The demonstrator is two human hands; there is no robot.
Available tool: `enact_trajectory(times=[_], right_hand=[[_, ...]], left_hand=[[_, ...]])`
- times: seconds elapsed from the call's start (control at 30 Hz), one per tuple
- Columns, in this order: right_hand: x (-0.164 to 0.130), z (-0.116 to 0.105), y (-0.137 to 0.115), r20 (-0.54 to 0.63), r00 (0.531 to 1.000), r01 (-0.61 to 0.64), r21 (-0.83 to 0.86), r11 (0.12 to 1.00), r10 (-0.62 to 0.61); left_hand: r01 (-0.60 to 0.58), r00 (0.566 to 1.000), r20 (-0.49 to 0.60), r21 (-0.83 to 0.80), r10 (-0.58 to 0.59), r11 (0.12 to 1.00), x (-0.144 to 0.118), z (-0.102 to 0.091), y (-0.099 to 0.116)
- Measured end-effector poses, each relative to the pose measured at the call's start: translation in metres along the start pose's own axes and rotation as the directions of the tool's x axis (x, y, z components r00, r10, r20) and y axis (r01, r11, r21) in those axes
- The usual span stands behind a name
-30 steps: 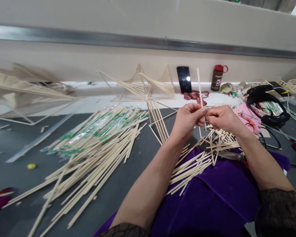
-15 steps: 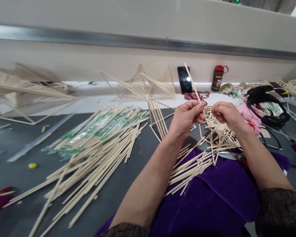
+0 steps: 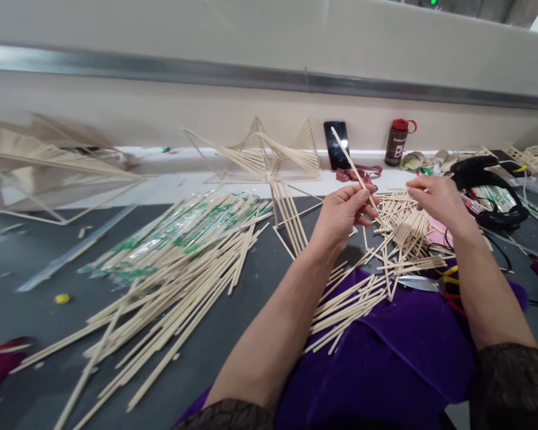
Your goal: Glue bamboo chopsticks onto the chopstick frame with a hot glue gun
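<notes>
Head view: seated at a dark surface [image 3: 233, 334].
Left hand [image 3: 341, 215]: fingers pinched on one thin stick [image 3: 350, 161], tilted upward for inspection.
Right hand [image 3: 434, 197]: fingers loosely apart, empty, hovering over the cut-stick pile [image 3: 403, 230].

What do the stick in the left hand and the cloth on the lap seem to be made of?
Stick: pale, matte, thin and straight, likely bare wood or bamboo. The left hand pinches it. Cloth: deep purple with soft folds and a fuzzy sheen, probably velvet or fleece.

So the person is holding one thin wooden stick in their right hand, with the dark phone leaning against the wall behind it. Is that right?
Not quite: the head view shows the thin wooden stick pinched in the left hand, not the right hand, which holds nothing. The dark phone does lean against the wall behind.
</notes>
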State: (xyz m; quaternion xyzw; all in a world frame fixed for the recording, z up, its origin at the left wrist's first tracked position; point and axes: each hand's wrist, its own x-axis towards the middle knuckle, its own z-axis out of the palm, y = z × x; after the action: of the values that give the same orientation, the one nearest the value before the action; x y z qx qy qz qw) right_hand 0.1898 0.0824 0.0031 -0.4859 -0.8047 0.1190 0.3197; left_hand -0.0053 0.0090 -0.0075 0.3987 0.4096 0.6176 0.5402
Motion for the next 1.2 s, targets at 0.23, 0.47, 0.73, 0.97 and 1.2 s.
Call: enact_trajectory(times=[0.23, 0.47, 0.73, 0.97, 1.2], right_hand=[[-0.014, 0.021, -0.049, 0.435, 0.886, -0.133, 0.57, 0.811, -0.161], [-0.013, 0.024, -0.036, 0.525, 0.843, -0.306, 0.649, 0.696, -0.118], [-0.012, 0.042, -0.035, 0.481, 0.875, -0.334, 0.686, 0.646, -0.058], [-0.011, 0.036, -0.032, 0.554, 0.819, -0.341, 0.68, 0.65, -0.15], [-0.01, 0.034, -0.038, 0.551, 0.832, -0.404, 0.68, 0.612, -0.063]], left_hand=[[-0.141, 0.988, -0.07, -0.025, 0.139, 0.99, 0.002, 0.0, -0.003], [-0.194, 0.977, -0.097, -0.031, 0.19, 0.981, 0.0, 0.002, -0.003], [-0.14, 0.986, -0.096, -0.017, 0.138, 0.99, 0.004, -0.004, -0.009], [-0.157, 0.982, -0.107, 0.002, 0.157, 0.988, 0.003, -0.002, -0.01], [-0.09, 0.991, -0.109, -0.074, 0.082, 0.993, 0.002, -0.003, -0.001]])
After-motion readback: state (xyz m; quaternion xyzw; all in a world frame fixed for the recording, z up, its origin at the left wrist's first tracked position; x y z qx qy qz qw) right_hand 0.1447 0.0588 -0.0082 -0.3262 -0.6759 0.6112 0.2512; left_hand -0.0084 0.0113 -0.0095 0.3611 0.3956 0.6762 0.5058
